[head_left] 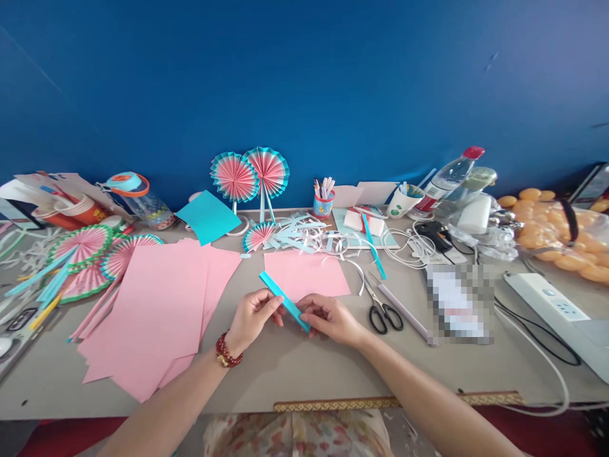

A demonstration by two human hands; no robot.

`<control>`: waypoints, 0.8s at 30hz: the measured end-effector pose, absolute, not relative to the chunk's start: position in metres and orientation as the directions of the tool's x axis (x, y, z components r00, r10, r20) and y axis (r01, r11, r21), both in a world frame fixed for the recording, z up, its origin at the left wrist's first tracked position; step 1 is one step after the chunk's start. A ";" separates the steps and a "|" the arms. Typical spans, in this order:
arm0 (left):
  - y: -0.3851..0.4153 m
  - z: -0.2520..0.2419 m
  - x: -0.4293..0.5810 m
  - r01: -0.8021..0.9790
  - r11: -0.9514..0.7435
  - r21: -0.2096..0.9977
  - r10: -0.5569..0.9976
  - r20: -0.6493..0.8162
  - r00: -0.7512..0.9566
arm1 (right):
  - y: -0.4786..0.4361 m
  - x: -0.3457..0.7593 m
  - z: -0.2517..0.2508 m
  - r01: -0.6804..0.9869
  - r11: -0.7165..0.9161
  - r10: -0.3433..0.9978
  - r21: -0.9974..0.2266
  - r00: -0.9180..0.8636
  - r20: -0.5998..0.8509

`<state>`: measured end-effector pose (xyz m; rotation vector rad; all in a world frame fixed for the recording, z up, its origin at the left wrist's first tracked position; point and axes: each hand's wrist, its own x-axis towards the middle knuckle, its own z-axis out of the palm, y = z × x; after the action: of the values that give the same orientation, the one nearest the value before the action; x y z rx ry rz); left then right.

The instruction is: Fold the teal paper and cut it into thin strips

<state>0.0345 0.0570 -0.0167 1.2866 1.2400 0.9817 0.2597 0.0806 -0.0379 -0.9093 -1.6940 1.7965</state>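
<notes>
A narrow turquoise paper strip (284, 300) slants between my two hands above the table's front part. My left hand (255, 319) pinches it near the middle, thumb on top. At the lower right end, my right hand (332, 319) grips the same strip between thumb and fingers. Just behind the hands lies a pink paper sheet (309, 273). To the right of my right hand are black-handled scissors (384, 316) and a pale rolled paper stick (404, 311). A stack of pink paper (162, 298) spreads out to the left of my left hand.
Paper scraps (304, 231) heap behind the pink sheet. Two round paper fans (250, 174) stand against the blue wall (304, 82); more fans (90, 254) lie at left. A turquoise sheet (209, 217), a glue gun (435, 238), cables and a power strip (559, 308) are also present.
</notes>
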 end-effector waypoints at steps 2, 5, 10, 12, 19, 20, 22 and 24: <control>0.057 -0.015 0.035 0.130 0.091 0.987 0.986 -0.108 0.127 | 0.080 0.260 -0.038 0.070 -0.095 0.750 -0.993 -0.651 -0.118; 0.056 -0.016 0.037 0.144 0.092 0.985 0.984 -0.112 0.139 | 0.080 0.259 -0.036 0.064 -0.091 0.758 -0.994 -0.643 -0.111; 0.056 -0.019 0.038 0.152 0.081 0.985 0.978 -0.107 0.177 | 0.080 0.258 -0.034 0.085 -0.068 0.761 -0.994 -0.640 -0.107; 0.056 -0.020 0.038 0.148 0.071 0.986 0.977 -0.099 0.190 | 0.081 0.258 -0.036 0.086 -0.061 0.765 -0.994 -0.636 -0.102; 0.054 -0.020 0.039 0.141 0.027 0.990 0.967 -0.062 0.248 | 0.082 0.259 -0.038 0.111 0.014 0.772 -0.994 -0.633 -0.060; 0.054 -0.020 0.039 0.140 0.020 0.990 0.966 -0.056 0.254 | 0.082 0.259 -0.037 0.121 0.024 0.770 -0.992 -0.635 -0.059; 0.054 -0.020 0.039 0.137 0.015 0.990 0.965 -0.050 0.259 | 0.082 0.259 -0.038 0.133 0.039 0.768 -0.990 -0.638 -0.056; 0.054 -0.021 0.039 0.131 0.020 0.991 0.964 -0.054 0.261 | 0.082 0.260 -0.038 0.140 0.048 0.766 -0.989 -0.640 -0.054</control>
<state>0.0393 0.0541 -0.0211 1.3881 1.1155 0.9193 0.2598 0.0819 -0.0380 -0.9086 -1.8307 1.6339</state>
